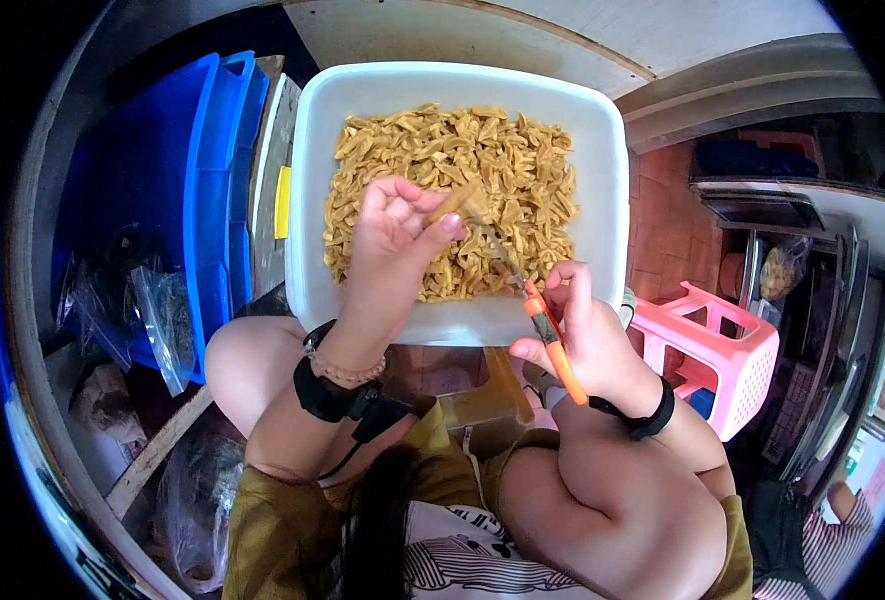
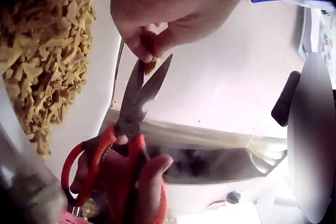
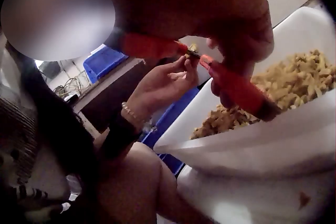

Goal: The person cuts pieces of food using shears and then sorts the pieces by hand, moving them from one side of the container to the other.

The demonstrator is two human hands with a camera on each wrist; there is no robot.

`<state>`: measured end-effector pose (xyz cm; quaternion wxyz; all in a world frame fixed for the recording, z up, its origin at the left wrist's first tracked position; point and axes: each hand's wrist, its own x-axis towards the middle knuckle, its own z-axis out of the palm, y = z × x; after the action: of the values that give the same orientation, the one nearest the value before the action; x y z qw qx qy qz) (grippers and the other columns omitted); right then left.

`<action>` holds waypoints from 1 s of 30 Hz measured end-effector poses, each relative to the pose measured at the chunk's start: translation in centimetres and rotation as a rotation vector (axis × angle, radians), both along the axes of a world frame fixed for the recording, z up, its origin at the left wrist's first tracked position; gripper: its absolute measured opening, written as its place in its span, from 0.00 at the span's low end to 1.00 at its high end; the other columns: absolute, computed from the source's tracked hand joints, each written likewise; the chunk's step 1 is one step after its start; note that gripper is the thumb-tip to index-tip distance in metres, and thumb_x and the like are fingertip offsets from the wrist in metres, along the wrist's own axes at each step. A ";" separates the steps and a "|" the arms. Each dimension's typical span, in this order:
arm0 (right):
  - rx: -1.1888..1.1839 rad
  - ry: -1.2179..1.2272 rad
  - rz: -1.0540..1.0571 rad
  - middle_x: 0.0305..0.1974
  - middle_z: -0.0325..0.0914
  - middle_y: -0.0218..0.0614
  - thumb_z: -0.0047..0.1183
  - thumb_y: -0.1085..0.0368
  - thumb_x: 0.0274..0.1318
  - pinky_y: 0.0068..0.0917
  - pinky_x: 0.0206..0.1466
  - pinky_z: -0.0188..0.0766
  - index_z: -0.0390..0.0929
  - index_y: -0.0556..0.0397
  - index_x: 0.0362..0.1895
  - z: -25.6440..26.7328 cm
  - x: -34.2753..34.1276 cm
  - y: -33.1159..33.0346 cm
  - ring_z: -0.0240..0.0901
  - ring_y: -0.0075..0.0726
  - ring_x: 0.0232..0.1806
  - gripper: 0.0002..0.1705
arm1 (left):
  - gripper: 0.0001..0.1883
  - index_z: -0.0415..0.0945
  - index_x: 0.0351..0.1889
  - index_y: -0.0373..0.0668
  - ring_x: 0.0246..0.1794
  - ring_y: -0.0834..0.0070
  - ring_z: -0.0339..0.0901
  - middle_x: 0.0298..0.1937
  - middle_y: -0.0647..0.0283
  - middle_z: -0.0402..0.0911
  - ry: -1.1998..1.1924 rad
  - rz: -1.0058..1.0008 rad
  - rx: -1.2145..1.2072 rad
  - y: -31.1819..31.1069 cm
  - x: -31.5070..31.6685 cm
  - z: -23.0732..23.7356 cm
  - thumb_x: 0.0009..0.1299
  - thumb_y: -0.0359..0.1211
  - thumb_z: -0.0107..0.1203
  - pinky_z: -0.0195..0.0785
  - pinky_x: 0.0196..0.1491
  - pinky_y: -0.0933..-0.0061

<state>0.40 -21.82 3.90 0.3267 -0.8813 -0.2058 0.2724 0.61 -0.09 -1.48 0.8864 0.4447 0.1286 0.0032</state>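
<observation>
Over a white tub (image 1: pixel 308 200) of cut yellow-brown pieces (image 1: pixel 383 150), the left hand (image 1: pixel 395 235) pinches one brown piece (image 1: pixel 460 203) between thumb and fingers. In the left wrist view that piece (image 2: pixel 150 66) sticks out below the fingertips of the left hand (image 2: pixel 173 8), at the tips of the parted scissor blades (image 2: pixel 137 98). The right hand (image 1: pixel 588 335) holds the orange-handled scissors (image 1: pixel 555 345), fingers in the handle loops. In the right wrist view the handles (image 3: pixel 236 87) lie in the right hand (image 3: pixel 226 29), with the left hand (image 3: pixel 163 85) beyond.
Blue crates (image 1: pixel 198 200) stand left of the tub, with clear plastic bags (image 1: pixel 163 320) by them. A pink stool (image 1: pixel 708 350) is at the right, near shelves (image 1: pixel 793 370). The person's knees (image 1: pixel 253 365) are close below the tub.
</observation>
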 end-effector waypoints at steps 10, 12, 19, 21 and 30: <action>0.084 -0.059 -0.022 0.34 0.77 0.47 0.64 0.42 0.47 0.37 0.36 0.75 0.52 0.55 0.50 -0.9 0.0 -0.2 0.79 0.52 0.33 0.42 | 0.20 0.59 0.46 0.42 0.40 0.78 0.76 0.40 0.63 0.73 0.046 -0.121 0.016 0.1 -0.2 0.7 0.63 0.20 0.59 0.72 0.40 0.78; 0.095 -0.076 -0.008 0.35 0.77 0.48 0.64 0.41 0.47 0.37 0.36 0.75 0.52 0.55 0.51 -0.9 0.1 -0.1 0.79 0.52 0.34 0.43 | 0.21 0.59 0.46 0.42 0.37 0.80 0.76 0.37 0.65 0.74 0.044 -0.153 -0.010 -0.2 -0.4 0.9 0.63 0.21 0.60 0.71 0.36 0.80; 0.142 -0.103 -0.050 0.28 0.72 0.42 0.68 0.44 0.43 0.33 0.28 0.69 0.53 0.54 0.45 -1.1 0.0 -0.1 0.73 0.41 0.24 0.41 | 0.20 0.59 0.45 0.43 0.37 0.81 0.76 0.37 0.65 0.74 0.008 -0.168 0.017 0.2 -0.4 0.7 0.63 0.21 0.60 0.70 0.36 0.80; 0.145 -0.090 -0.086 0.25 0.69 0.39 0.70 0.45 0.42 0.32 0.25 0.67 0.53 0.53 0.43 -1.6 -0.5 -0.4 0.69 0.38 0.22 0.41 | 0.20 0.59 0.45 0.43 0.37 0.81 0.76 0.37 0.66 0.75 0.013 -0.121 0.026 0.4 -0.2 0.6 0.63 0.21 0.60 0.70 0.36 0.80; 0.118 -0.118 -0.063 0.25 0.69 0.38 0.70 0.45 0.41 0.33 0.25 0.67 0.54 0.53 0.44 -0.6 0.2 -0.2 0.70 0.40 0.22 0.42 | 0.23 0.58 0.47 0.43 0.39 0.80 0.77 0.36 0.65 0.76 0.000 -0.197 0.104 1.2 -0.1 1.9 0.61 0.18 0.60 0.72 0.42 0.80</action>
<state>0.59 -22.05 3.31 0.3736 -0.8812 -0.2124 0.1968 0.56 1.12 0.46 0.8582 0.5005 0.0841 -0.0771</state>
